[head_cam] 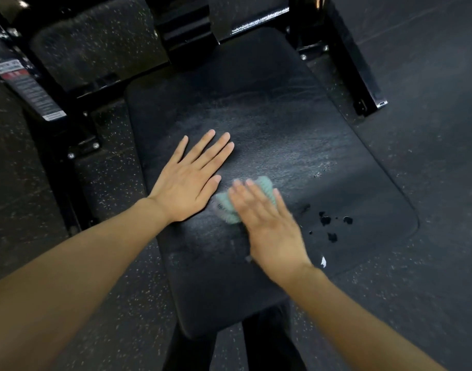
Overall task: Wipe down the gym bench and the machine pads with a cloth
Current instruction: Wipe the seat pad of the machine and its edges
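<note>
Your left hand (188, 180) lies flat and spread on the bench pad (269, 116) at mid-frame, holding nothing. Just beside it your right hand (267, 223), blurred, presses the pale green cloth (225, 207) down under straight fingers. The cloth is only pinned, so it may slip free or snag on the dark patches (325, 219) at lower right.

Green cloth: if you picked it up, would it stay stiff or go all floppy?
Probably floppy: the cloth lies bunched under the right hand. Likely light: that flat hand alone seems to push it. Its knobbly texture may grip the bench pad.
</note>
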Action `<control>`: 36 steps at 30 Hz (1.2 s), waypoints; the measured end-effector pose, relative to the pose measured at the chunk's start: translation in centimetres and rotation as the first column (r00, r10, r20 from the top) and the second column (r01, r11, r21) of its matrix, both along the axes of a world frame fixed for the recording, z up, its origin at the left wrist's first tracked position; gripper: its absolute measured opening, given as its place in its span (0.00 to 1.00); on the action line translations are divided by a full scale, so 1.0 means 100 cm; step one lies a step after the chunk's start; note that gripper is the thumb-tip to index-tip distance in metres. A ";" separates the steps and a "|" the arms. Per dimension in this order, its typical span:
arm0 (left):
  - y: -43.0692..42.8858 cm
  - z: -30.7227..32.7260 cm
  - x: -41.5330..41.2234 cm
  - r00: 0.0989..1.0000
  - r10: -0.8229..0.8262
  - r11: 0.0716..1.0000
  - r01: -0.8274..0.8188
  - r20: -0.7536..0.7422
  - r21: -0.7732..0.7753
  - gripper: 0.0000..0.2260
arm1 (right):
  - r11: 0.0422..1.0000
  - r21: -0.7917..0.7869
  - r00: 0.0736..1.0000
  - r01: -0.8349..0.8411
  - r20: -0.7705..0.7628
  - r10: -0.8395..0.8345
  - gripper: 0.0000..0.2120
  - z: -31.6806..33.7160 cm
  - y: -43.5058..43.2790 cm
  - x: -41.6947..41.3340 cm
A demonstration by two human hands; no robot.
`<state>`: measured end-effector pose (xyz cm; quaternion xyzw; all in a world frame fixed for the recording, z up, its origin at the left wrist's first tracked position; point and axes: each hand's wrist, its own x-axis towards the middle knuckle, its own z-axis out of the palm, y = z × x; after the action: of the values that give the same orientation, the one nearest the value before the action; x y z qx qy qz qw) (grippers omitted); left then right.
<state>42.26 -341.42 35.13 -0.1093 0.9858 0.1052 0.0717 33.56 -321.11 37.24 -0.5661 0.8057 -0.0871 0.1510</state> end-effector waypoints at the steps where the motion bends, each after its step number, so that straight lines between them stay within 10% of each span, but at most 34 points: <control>1: 0.005 0.000 -0.002 1.000 0.005 1.000 -0.005 0.001 0.001 0.26 | 0.999 0.006 0.999 0.034 0.003 -0.034 0.52 0.000 0.005 -0.017; 14: 0.042 0.002 -0.020 0.999 0.045 0.999 -0.045 -0.013 -0.014 0.26 | 0.908 0.033 0.907 0.418 -0.079 -0.414 0.36 -0.002 0.034 -0.122; 18: 0.047 0.002 -0.025 0.999 0.047 0.999 -0.047 -0.011 -0.007 0.26 | 0.968 0.031 0.967 0.248 -0.073 -0.245 0.52 -0.001 0.034 -0.068; 26: 0.056 0.004 -0.031 0.999 0.049 0.999 -0.049 0.014 -0.011 0.26 | 0.998 -0.024 0.997 -0.055 0.057 0.056 0.42 0.004 0.050 -0.040; 36: 0.069 0.005 -0.044 0.998 0.057 0.998 -0.057 0.020 -0.006 0.26 | 0.922 0.018 0.922 0.386 0.023 -0.387 0.38 0.008 0.048 -0.130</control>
<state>37.88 -334.51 35.67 -0.1388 0.9818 0.1034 0.0786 20.60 -316.36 38.07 -0.3940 0.9000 -0.1172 0.1453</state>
